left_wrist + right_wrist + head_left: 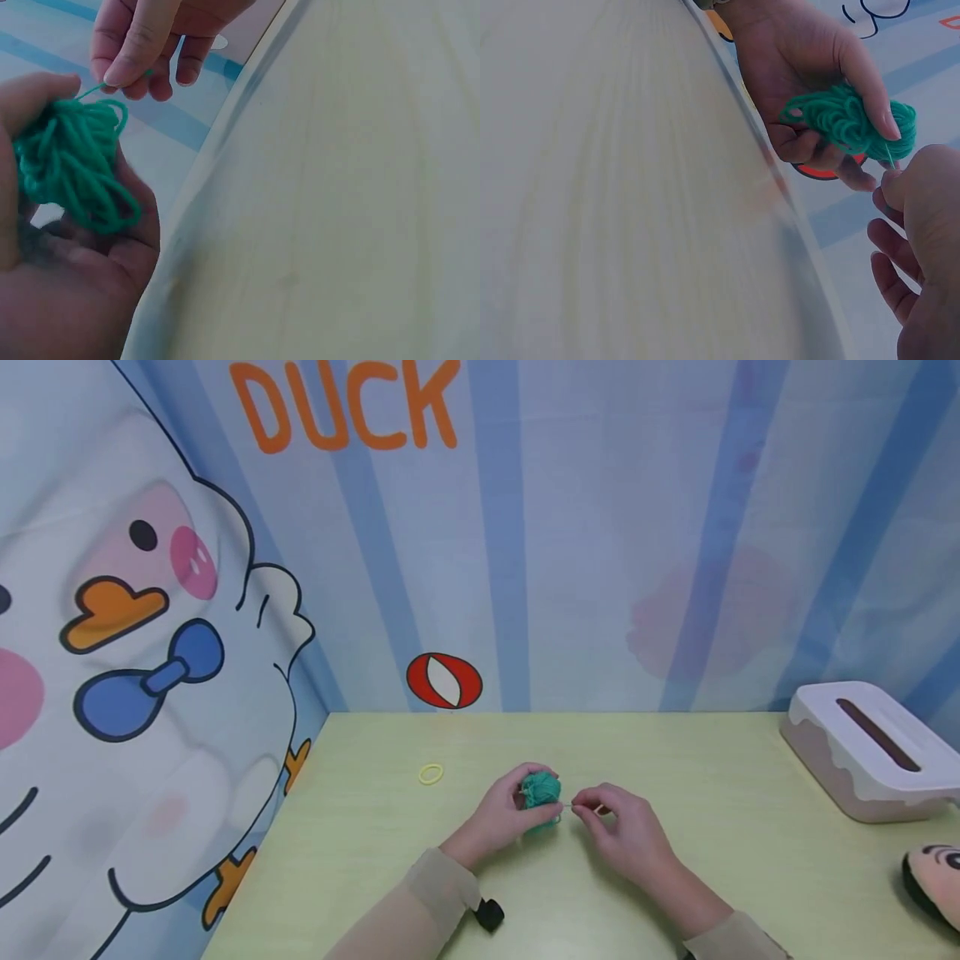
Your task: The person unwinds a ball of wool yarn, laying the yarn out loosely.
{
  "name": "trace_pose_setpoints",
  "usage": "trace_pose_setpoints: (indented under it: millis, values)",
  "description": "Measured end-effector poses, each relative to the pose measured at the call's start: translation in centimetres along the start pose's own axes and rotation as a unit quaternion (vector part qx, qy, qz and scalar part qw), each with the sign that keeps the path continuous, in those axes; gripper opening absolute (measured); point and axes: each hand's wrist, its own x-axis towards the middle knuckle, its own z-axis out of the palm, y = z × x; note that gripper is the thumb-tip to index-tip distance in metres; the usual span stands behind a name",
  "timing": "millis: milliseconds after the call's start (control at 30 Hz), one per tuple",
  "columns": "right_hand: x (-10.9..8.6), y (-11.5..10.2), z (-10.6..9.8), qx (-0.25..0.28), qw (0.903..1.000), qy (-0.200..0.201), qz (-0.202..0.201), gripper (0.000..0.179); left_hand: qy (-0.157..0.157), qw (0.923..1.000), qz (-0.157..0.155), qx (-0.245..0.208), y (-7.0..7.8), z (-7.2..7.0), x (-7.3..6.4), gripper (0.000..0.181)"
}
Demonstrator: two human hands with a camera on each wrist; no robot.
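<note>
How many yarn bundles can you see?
1: the rounded bundle of looped green yarn, held in the person's left grip, with the right grip pinching its thin green strand. No second bundle shows.

We see a beige left sleeve [408, 906] with a loose cuff [446, 872] and a small, blocky black piece [490, 915] at its edge, a matching right sleeve [735, 937] with a sliver of black [688, 955], and a bare left hand [504, 814] and right hand [626, 831].

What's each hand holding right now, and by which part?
The left hand holds the green yarn bundle around its body; the right hand pinches a loose strand from it, seemingly near the free end.
</note>
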Motion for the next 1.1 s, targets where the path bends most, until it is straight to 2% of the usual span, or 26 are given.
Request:
trace_pose_setpoints:
  millis: [67,200,333,433,567,767,867,1000,1100]
  values:
    - [0.0,0.0,-0.2,-0.001,1.0000,0.002,-0.007,0.019,-0.005,1.0000,0.004,0.000,0.0,0.0,0.0,0.040]
    - [0.0,0.2,-0.5,-0.004,0.9999,0.003,-0.009,0.020,-0.010,0.9999,0.003,0.007,0.0,-0.1,-0.2,0.050]
    - [0.1,0.2,-0.8,-0.008,0.9999,0.000,-0.010,0.019,-0.027,0.9992,0.003,-0.028,0.4,-0.2,-0.3,0.058]
    - [0.1,0.3,-1.1,-0.013,0.9999,-0.003,-0.004,0.020,-0.036,0.9977,0.004,-0.057,0.5,-0.2,-0.4,0.049]
    - [0.0,0.5,-1.5,-0.019,0.9997,-0.010,0.011,0.020,-0.033,0.9980,0.004,-0.055,0.2,-0.3,-0.4,0.041]
    - [-0.3,0.9,-2.0,-0.023,0.9992,-0.021,0.025,0.020,-0.036,0.9974,-0.002,-0.062,-0.2,-0.6,-0.3,0.060]
    - [-0.5,1.2,-2.3,-0.028,0.9992,-0.017,0.024,0.021,-0.039,0.9970,-0.003,-0.066,-0.1,-0.6,-0.3,0.050]
    - [-0.7,1.6,-2.9,-0.037,0.9988,-0.008,0.031,0.021,-0.032,0.9987,-0.001,-0.040,-0.2,-0.6,-0.2,0.032]
    - [-0.9,1.8,-3.5,-0.043,0.9980,-0.009,0.046,0.020,-0.033,0.9986,-0.004,-0.041,-0.4,-0.7,-0.1,0.038]
